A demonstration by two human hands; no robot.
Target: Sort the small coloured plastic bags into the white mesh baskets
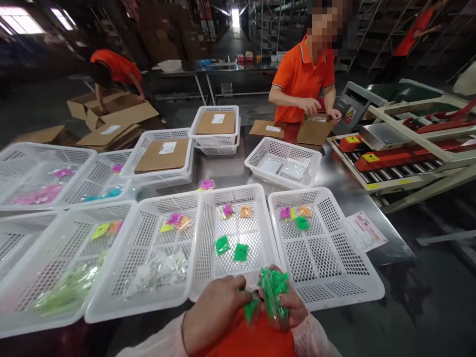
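A: Near edge, centre. What do the hands hold?

B: The right hand (288, 302) is closed round a bunch of green packets (274, 290). The left hand (215, 310) pinches one single green packet (250, 310) between its fingertips, just beside the bunch. Both sit low, at the near rim of the middle basket (232, 233).

A: And inside that basket?

B: Two green packets (231, 249) lie on its floor; a pink one and an orange one rest at the far side. The right basket (323, 248) holds pink, orange and green packets in its far left corner. The left basket (156, 253) holds clear bags, contents probably white, though blur hides detail.

A: Risks from this position?

B: The bunch is slick film held loosely, so several packets could slide out together and fall on the counter (334, 173) or into the wrong basket. A pinch that grips two packets stuck together would likely miscount.

A: Background?

B: A person in an orange shirt (303, 74) handles a cardboard box (316, 130) at the far side.
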